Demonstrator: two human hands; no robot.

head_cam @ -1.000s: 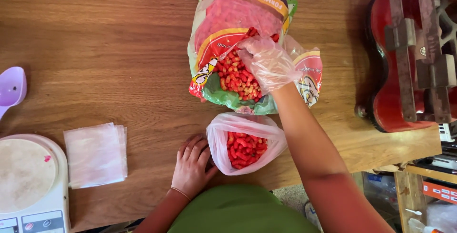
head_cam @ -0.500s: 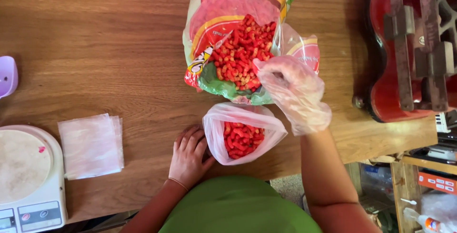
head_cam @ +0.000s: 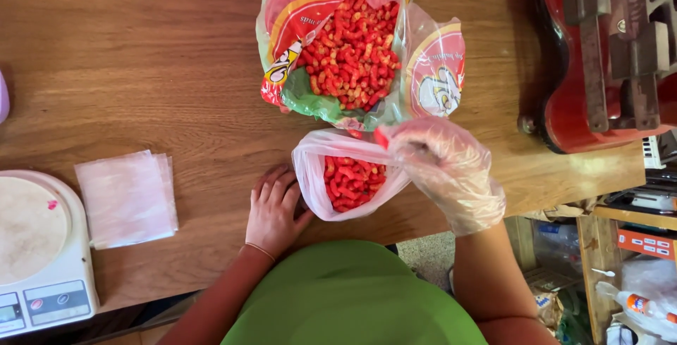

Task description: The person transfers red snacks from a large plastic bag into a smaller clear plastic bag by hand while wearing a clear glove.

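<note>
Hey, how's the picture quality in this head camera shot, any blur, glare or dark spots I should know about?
Head view: even, soft light on the wooden table, little glare; the gloved right hand is slightly motion-blurred over the small clear bag; the bare left hand and the red snacks in the big bag look sharp; the area under the table at lower right is shadowed.

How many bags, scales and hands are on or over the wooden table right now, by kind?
Open bags holding red snacks: 2, the large printed snack bag and the small clear plastic bag
Stacks of flat empty clear bags: 1
White kitchen scales: 1
Hands: 2, the bare left hand and the plastic-gloved right hand
Total: 6
</note>
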